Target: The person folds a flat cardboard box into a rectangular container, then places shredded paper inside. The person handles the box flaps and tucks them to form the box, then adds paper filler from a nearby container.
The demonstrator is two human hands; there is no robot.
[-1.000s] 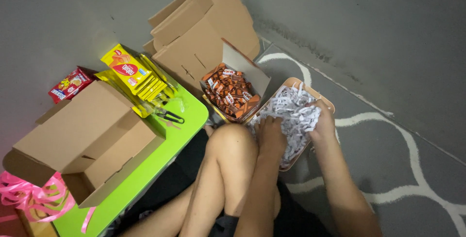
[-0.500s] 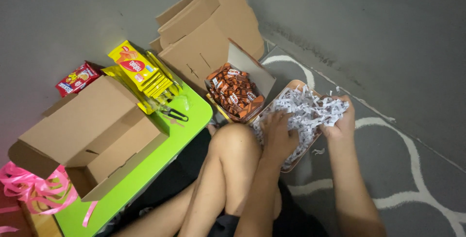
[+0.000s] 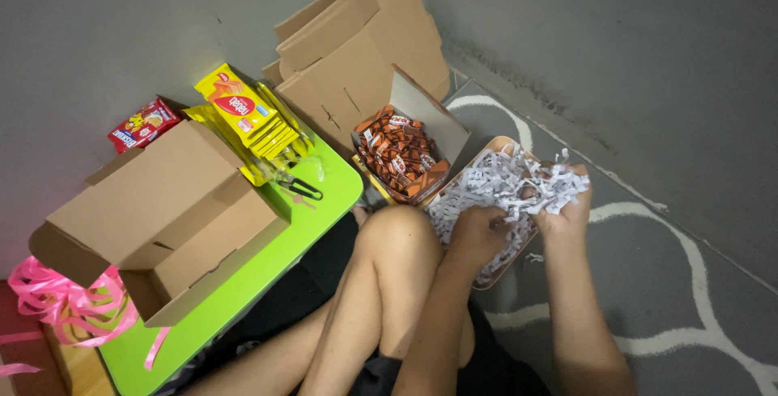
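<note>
- Gripping a clump of white shredded paper [image 3: 506,185], the right hand [image 3: 567,209] is closed around it above the tray [image 3: 519,250].
- Left hand [image 3: 478,234] digs into the shreds, fingers curled.
- Box of wrapped chocolates [image 3: 401,157] sits just beside the tray.

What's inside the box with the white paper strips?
The box holds shredded white paper, with both hands, left hand and right hand, grabbing it. Anything beneath the paper is hidden.

Dim, even indoor light, with no glare. Soft shadows sit under the open box [image 3: 162,218] and between the legs (darkest near). The focus is fair; the far wall [image 3: 616,47] looks grainy.
</note>
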